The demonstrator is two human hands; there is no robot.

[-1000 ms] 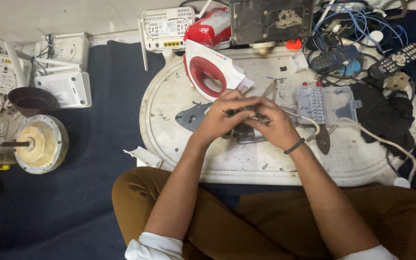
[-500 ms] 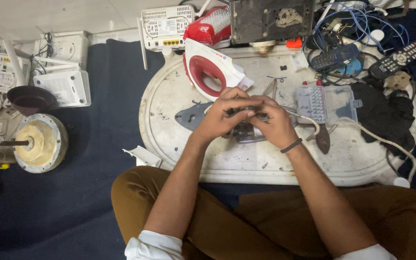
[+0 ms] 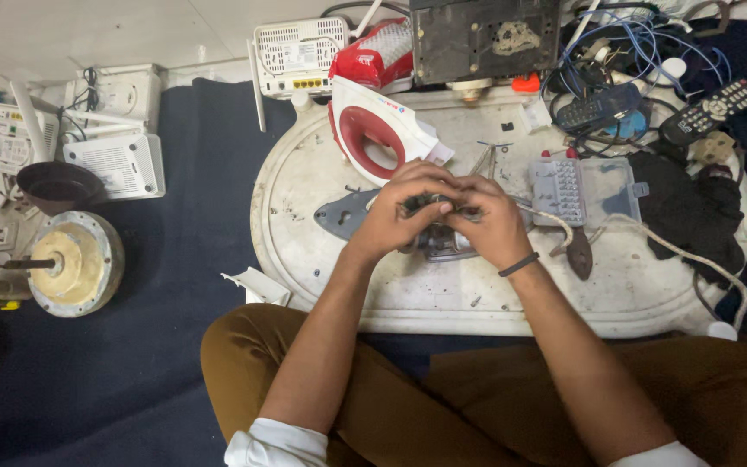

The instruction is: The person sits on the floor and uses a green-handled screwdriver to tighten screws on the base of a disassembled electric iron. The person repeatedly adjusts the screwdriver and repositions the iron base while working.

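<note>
My left hand (image 3: 399, 212) and my right hand (image 3: 490, 220) meet over the middle of a white oval tray (image 3: 304, 207), both closed around a small dark metal part (image 3: 430, 204). A grey metal piece (image 3: 447, 246) lies just under the hands. To their left the grey iron soleplate (image 3: 343, 214) rests flat on the tray. The red and white iron housing (image 3: 373, 130) stands behind the hands. What the fingers hide of the part cannot be seen. A dark band circles my right wrist.
A clear parts box (image 3: 585, 188), pliers (image 3: 577, 251) and a white cord (image 3: 685, 255) lie right of the hands. Remotes (image 3: 706, 108), blue wires and a dark metal box (image 3: 486, 39) crowd the back. White routers (image 3: 114, 160), a dark bowl (image 3: 58, 186) and a round motor (image 3: 71, 259) sit left.
Both hands stay pressed together on the small part; only the fingers shift slightly. Nothing else has moved.
</note>
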